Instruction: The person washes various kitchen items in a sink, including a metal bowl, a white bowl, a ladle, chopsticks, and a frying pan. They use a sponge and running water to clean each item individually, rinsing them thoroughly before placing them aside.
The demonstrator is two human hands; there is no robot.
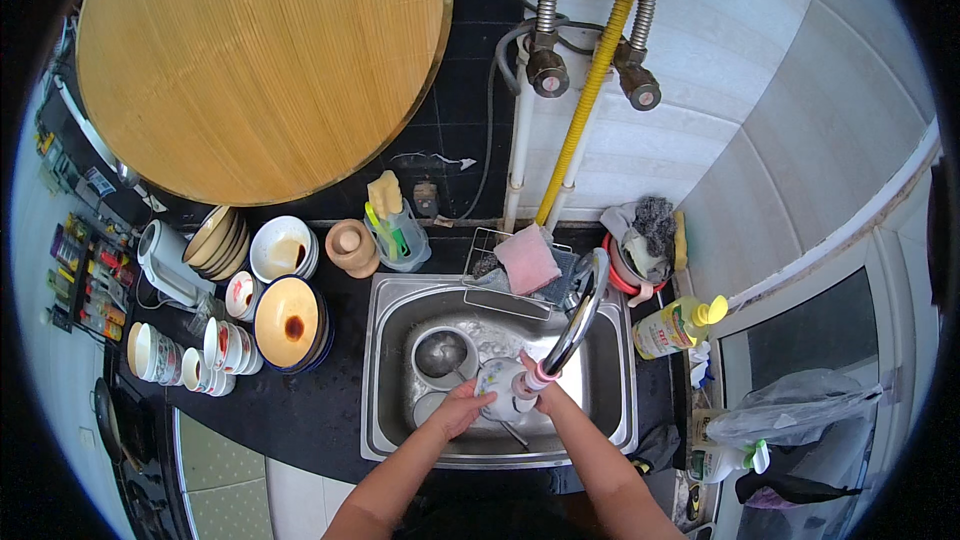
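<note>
Overhead, a round wooden board (262, 65) leans on the wall. Below, the steel sink (395, 420) holds a ladle (442, 352). Under the faucet (578, 320), the left hand (460, 408) and right hand (538, 395) both grasp a small patterned bowl (497, 378).

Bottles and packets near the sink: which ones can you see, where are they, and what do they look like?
Yellow bottle: lying on the counter right of the sink, yellow cap, label on its side.
White spray bottle: lower right, green and white trigger.
Clear plastic bag: far right, crumpled.
Small colourful packets: far left, in rows, too small to tell apart.
</note>
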